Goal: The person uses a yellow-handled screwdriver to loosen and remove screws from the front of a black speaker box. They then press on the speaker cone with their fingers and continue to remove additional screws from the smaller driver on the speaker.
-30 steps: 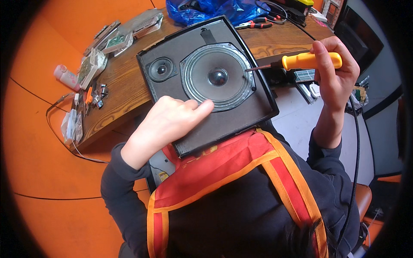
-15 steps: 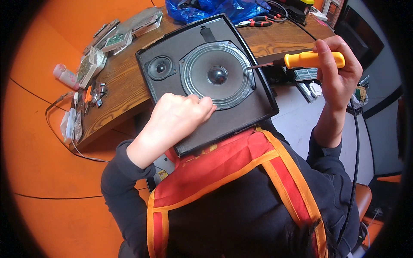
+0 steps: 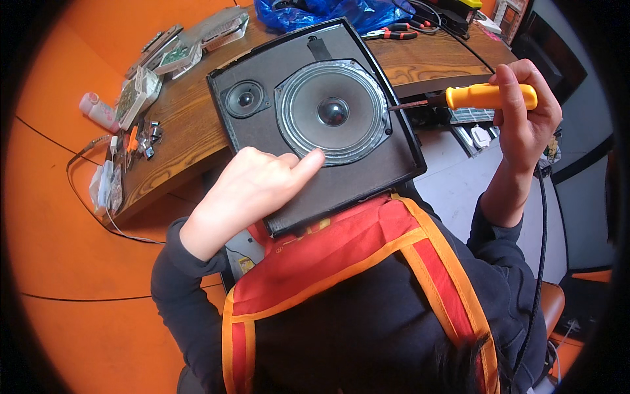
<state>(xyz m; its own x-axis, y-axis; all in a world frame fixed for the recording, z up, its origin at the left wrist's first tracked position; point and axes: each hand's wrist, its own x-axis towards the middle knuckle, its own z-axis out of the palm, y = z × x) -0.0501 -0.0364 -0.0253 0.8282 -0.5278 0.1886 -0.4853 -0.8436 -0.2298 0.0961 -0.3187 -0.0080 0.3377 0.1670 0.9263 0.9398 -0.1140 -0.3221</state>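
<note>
So the speaker box (image 3: 377,172) sits face-up right in front of me, kinda angled, near end against my red apron (image 3: 354,240) and far end over the wooden table (image 3: 436,62) from where I'm looking. The big round driver (image 3: 305,108) is in its front panel, with a small tweeter (image 3: 245,98) off to the left.

My right hand (image 3: 524,121) is wrapped around the yellow handle of a screwdriver (image 3: 464,98), shaft pointing left, tip at the driver's right edge. Can't tell if it's actually touching. My left hand (image 3: 256,180) has its fingers curled in and the thumb out by the driver's lower rim; can't tell whether there's anything pinched in there.

Further out on the table: a blue plastic bag (image 3: 321,14) behind the box, red-and-black pliers (image 3: 401,35) just beside it, plus clear parts boxes (image 3: 136,98) and a pink bottle (image 3: 98,111) over on the left.
</note>
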